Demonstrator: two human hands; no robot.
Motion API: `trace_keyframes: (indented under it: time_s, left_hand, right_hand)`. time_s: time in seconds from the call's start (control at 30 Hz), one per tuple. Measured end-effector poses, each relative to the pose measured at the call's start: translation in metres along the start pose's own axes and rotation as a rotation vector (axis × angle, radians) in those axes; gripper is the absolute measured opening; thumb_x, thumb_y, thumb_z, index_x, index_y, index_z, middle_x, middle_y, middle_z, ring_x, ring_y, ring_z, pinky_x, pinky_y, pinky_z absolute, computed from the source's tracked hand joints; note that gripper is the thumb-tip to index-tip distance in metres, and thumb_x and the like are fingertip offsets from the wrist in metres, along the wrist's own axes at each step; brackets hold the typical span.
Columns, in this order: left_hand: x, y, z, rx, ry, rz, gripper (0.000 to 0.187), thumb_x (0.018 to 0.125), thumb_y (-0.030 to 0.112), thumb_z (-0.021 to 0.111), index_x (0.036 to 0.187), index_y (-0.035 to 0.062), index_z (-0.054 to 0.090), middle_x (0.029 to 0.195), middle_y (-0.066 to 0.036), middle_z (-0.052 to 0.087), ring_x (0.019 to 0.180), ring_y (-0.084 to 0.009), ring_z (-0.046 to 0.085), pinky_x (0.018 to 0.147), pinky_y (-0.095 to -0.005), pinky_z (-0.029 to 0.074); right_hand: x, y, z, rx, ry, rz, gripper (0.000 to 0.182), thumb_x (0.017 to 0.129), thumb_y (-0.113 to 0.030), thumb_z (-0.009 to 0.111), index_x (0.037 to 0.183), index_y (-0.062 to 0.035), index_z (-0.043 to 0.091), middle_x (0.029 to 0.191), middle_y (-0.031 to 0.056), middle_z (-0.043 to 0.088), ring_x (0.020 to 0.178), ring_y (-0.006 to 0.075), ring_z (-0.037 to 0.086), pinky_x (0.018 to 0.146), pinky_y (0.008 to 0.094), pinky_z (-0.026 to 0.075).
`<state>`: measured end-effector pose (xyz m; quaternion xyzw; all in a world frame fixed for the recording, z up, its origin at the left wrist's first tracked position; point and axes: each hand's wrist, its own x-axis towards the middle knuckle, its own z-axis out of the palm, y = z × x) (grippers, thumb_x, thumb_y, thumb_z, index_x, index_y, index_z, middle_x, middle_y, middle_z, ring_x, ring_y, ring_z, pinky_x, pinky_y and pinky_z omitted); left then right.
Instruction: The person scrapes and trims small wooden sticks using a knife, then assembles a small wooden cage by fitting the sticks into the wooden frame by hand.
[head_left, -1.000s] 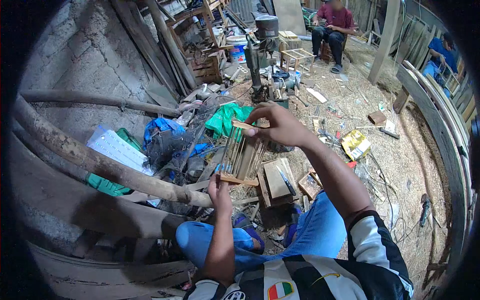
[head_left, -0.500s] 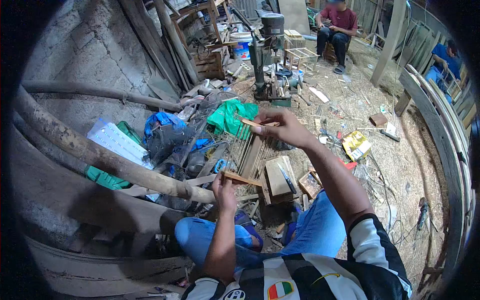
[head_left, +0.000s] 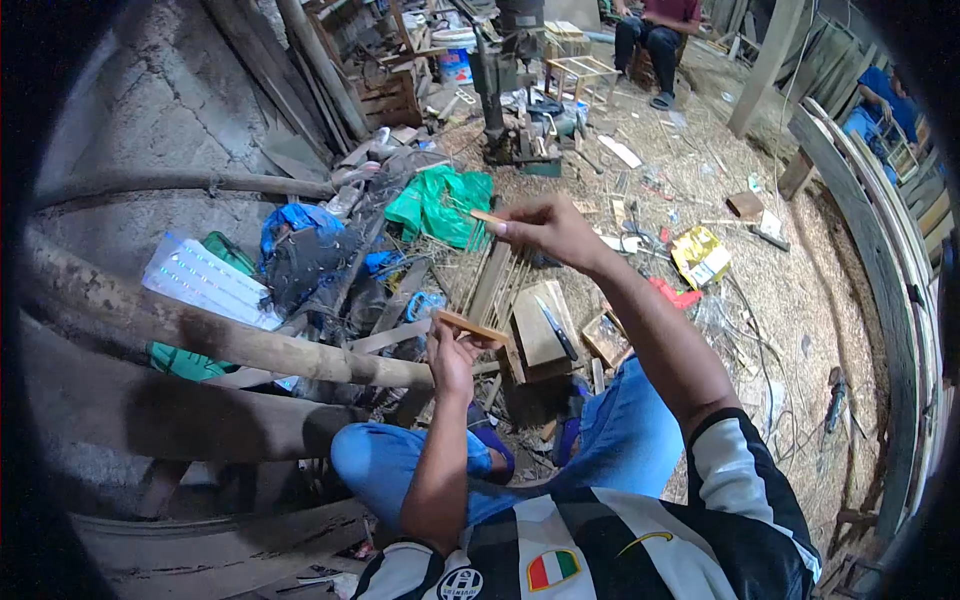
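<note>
A small slatted wooden frame [head_left: 473, 328] with thin rods between two end strips is held in front of me. My left hand [head_left: 453, 358] grips its near end strip from below. My right hand [head_left: 545, 232] pinches the far strip between thumb and fingers. Beneath and to the right of the frame lies a wooden block [head_left: 538, 325], with a knife [head_left: 556, 329] resting on it. Beyond the frame is a green plastic bag [head_left: 440, 205].
A drill press [head_left: 493, 90] stands ahead. A long pole [head_left: 200, 310] crosses on the left. Two people [head_left: 660, 45] [head_left: 885, 110] sit farther off at the right. Stacked planks [head_left: 890, 260] edge the right side. A yellow packet [head_left: 700, 256] lies on the shavings-covered floor.
The view has tilted downward and shifted slightly right. Both hands still hold the frame, and its rods appear at a somewhat different angle.
</note>
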<state>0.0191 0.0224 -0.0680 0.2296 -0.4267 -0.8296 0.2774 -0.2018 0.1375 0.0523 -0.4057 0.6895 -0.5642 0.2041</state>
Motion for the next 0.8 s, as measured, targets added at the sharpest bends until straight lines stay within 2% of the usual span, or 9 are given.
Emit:
trace_keyframes:
  time_s: [0.13,0.17,0.23,0.4,0.5,0.53,0.6,0.73,0.8]
  left_hand:
    - [0.017,-0.013,0.005,0.030,-0.023,-0.057,0.034,0.110,0.032,0.031,0.120,0.0016,0.043,0.109,-0.017,0.058,0.080,-0.0317,0.070,0.066,-0.0443,0.063]
    - [0.022,-0.016,0.007,0.071,-0.026,-0.091,0.033,0.110,0.032,0.032,0.119,0.0023,0.044,0.106,-0.016,0.060,0.079,-0.0301,0.070,0.066,-0.0423,0.063]
    - [0.032,-0.026,0.009,0.097,-0.051,-0.112,0.030,0.109,0.032,0.036,0.116,0.0046,0.047,0.096,-0.012,0.064,0.074,-0.0248,0.070,0.064,-0.0374,0.061]
    - [0.061,-0.061,0.013,0.180,-0.019,-0.151,0.030,0.109,0.034,0.037,0.114,0.0060,0.047,0.092,-0.010,0.064,0.067,-0.0227,0.070,0.062,-0.0360,0.060]
    - [0.079,-0.079,0.023,0.223,-0.039,-0.246,0.039,0.109,0.042,0.035,0.114,0.0063,0.048,0.090,-0.009,0.063,0.065,-0.0218,0.069,0.059,-0.0335,0.058]
    - [0.086,-0.085,0.026,0.225,-0.042,-0.245,0.039,0.109,0.042,0.035,0.114,0.0063,0.048,0.090,-0.009,0.063,0.065,-0.0218,0.069,0.059,-0.0335,0.058]
    - [0.101,-0.101,0.028,0.229,-0.048,-0.304,0.052,0.107,0.049,0.035,0.120,0.0022,0.052,0.097,-0.012,0.067,0.074,-0.0216,0.068,0.067,-0.0391,0.059]
    - [0.133,-0.141,0.034,0.158,0.050,-0.301,0.057,0.107,0.054,0.033,0.116,0.0025,0.054,0.098,-0.013,0.068,0.079,-0.0228,0.068,0.068,-0.0377,0.057]
    - [0.153,-0.165,0.029,0.188,0.058,-0.259,0.060,0.106,0.056,0.033,0.121,0.0025,0.054,0.099,-0.013,0.068,0.084,-0.0230,0.068,0.071,-0.0358,0.056]
  right_hand:
    - [0.004,0.024,-0.011,0.039,0.016,0.095,0.042,0.086,-0.040,0.079,0.104,-0.0018,0.077,0.083,0.0057,0.074,0.075,0.0092,0.064,0.068,0.0274,0.051]
    - [0.007,0.036,-0.013,0.091,0.012,0.066,0.033,0.091,-0.029,0.077,0.112,-0.0032,0.075,0.081,-0.0016,0.069,0.068,0.0043,0.057,0.060,0.0229,0.045]
    - [0.010,0.047,-0.020,0.092,0.015,0.066,0.034,0.090,-0.029,0.077,0.112,-0.0028,0.075,0.081,-0.0016,0.069,0.068,0.0042,0.056,0.060,0.0229,0.045]
    - [0.019,0.073,-0.040,0.106,0.025,0.141,0.036,0.089,-0.030,0.078,0.110,-0.0011,0.076,0.080,-0.0010,0.069,0.068,0.0050,0.056,0.061,0.0236,0.044]
    - [0.025,0.081,-0.056,0.073,0.069,0.241,0.035,0.086,-0.031,0.080,0.105,-0.0013,0.077,0.082,0.0029,0.073,0.072,0.0062,0.061,0.064,0.0250,0.049]
    - [0.029,0.087,-0.059,0.073,0.073,0.240,0.035,0.086,-0.031,0.080,0.105,-0.0013,0.077,0.082,0.0029,0.073,0.072,0.0062,0.061,0.064,0.0250,0.049]
    - [0.039,0.104,-0.064,0.113,0.126,0.217,0.035,0.088,-0.028,0.079,0.108,0.0008,0.075,0.082,0.0019,0.071,0.069,0.0061,0.060,0.061,0.0244,0.047]
    - [0.069,0.132,-0.081,-0.020,0.146,0.269,0.036,0.088,-0.029,0.079,0.113,-0.0035,0.075,0.085,0.0030,0.073,0.070,0.0062,0.062,0.063,0.0246,0.050]
    - [0.088,0.143,-0.085,-0.020,0.190,0.295,0.036,0.088,-0.030,0.079,0.114,-0.0053,0.075,0.088,0.0052,0.074,0.072,0.0077,0.066,0.064,0.0222,0.052]
